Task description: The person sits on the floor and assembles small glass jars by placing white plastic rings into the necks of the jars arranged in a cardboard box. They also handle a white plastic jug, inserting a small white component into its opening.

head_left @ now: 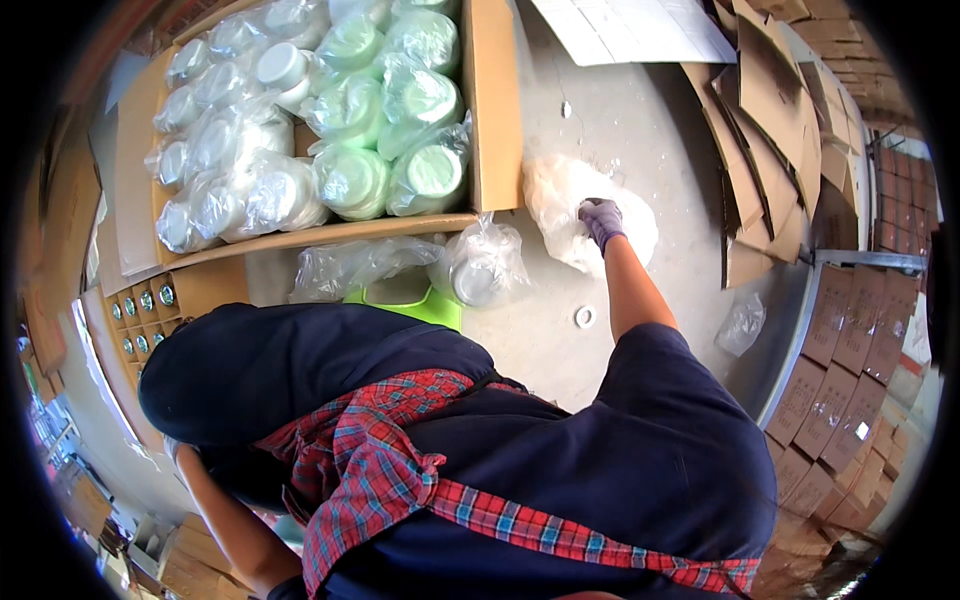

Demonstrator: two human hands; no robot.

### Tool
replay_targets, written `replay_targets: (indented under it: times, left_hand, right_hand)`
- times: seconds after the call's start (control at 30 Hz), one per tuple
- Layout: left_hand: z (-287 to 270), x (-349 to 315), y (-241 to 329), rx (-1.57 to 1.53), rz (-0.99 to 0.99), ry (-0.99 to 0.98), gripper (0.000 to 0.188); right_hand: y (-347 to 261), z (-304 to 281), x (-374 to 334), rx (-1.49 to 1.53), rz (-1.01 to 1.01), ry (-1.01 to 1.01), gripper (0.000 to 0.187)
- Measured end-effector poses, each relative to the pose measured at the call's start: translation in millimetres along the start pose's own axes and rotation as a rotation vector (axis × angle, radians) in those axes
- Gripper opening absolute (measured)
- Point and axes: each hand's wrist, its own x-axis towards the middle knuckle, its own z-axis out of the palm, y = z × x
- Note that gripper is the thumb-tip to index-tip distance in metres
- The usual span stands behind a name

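Observation:
My right hand [602,220], in a purple-grey glove, reaches to the floor with its fingers closed on a crumpled whitish plastic bag [548,200]. The bag spreads out on both sides of it. My left hand [174,449] shows only as a bit of pale glove at the lower left, beside dark blue clothing [310,370]; its fingers are hidden. In front of me stands an open cardboard box [497,110] holding several clear bags of stacked white containers [283,66] and pale green ones [433,171].
By the box lie a clear bag with a white container [480,275], loose plastic film [360,265] and a bright green plastic piece [440,308]. A white ring [585,316] and another clear bag [742,322] are on the floor. Flattened cardboard [770,120] and stacked cartons [830,370] stand at right.

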Motion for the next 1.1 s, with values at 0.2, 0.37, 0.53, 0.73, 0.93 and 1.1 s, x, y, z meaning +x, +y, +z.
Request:
replay_targets:
  times: [0.2,0.37,0.53,0.73,0.93,1.1]
  left_hand:
    - [9,11,0,-0.008,0.019,-0.015,0.069]
    - [10,33,8,-0.036,0.044,-0.025,0.07]
    - [-4,15,34,0.149,0.174,-0.124,0.064]
    - [10,-1,13,0.049,0.191,-0.154,0.06]
    - [-63,-66,17,-0.263,0.209,-0.13,0.064]
    - [-60,-53,-4,-1.838,0.363,-0.41,0.094]
  right_hand:
    - [-6,-13,-16,-0.135,-0.061,0.099,0.038]
    - [24,-58,-11,-0.337,-0.28,0.057,0.018]
    - [63,-83,-14,0.228,-0.049,-0.15,0.028]
    - [-119,-96,-105,0.454,-0.352,-0.504,0.031]
    - [-361,11,-256,0.517,-0.814,-0.837,0.041]
    - [-486,213,-452,0.257,-1.059,-1.152,0.039]
